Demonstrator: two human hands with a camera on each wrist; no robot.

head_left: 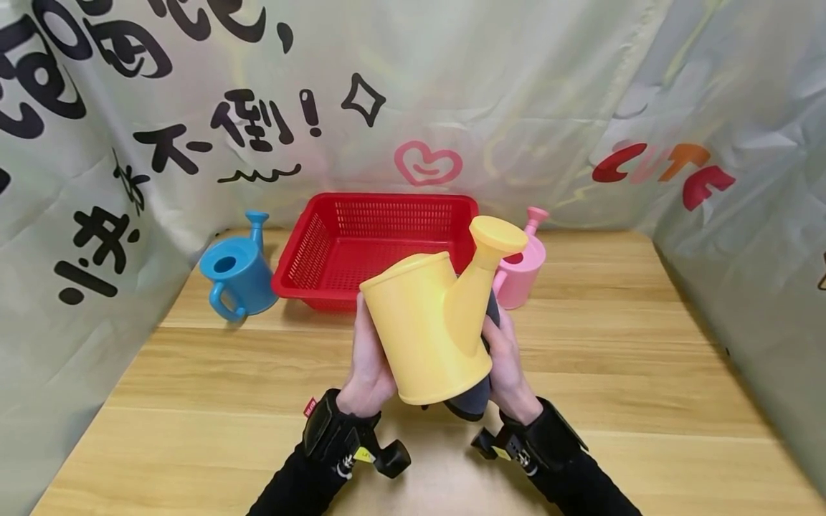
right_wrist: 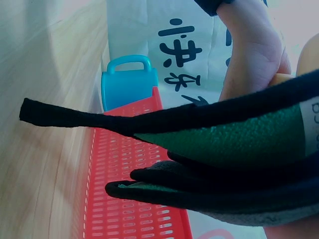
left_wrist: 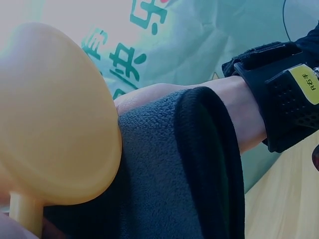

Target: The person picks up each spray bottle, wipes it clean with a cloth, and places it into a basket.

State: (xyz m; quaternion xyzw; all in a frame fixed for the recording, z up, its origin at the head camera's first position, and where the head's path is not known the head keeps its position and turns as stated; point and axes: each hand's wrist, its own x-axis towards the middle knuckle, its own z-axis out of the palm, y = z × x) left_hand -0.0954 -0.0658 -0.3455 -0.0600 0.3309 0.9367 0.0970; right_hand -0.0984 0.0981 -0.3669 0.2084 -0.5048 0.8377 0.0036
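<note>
A yellow watering can point(head_left: 422, 330) is held up over the table in front of me, tilted, with its spout to the upper right. My left hand point(head_left: 369, 362) grips it from the left; its handle point(left_wrist: 26, 214) shows by the fingers in the left wrist view. On the opposite side my right hand point(head_left: 508, 362) holds a dark grey cloth point(left_wrist: 154, 159) against the can. The cloth has a black edge and, in the right wrist view, a green side point(right_wrist: 229, 142). Most of the right fingers are hidden behind cloth and can.
Behind the hands stands a red perforated basket point(head_left: 290, 287). A blue watering can point(head_left: 248, 279) is to its left, and a pink watering can point(head_left: 524, 269) to its right, partly covered by the cloth and hand. Printed white fabric point(head_left: 542, 93) surrounds the wooden table point(head_left: 645, 373).
</note>
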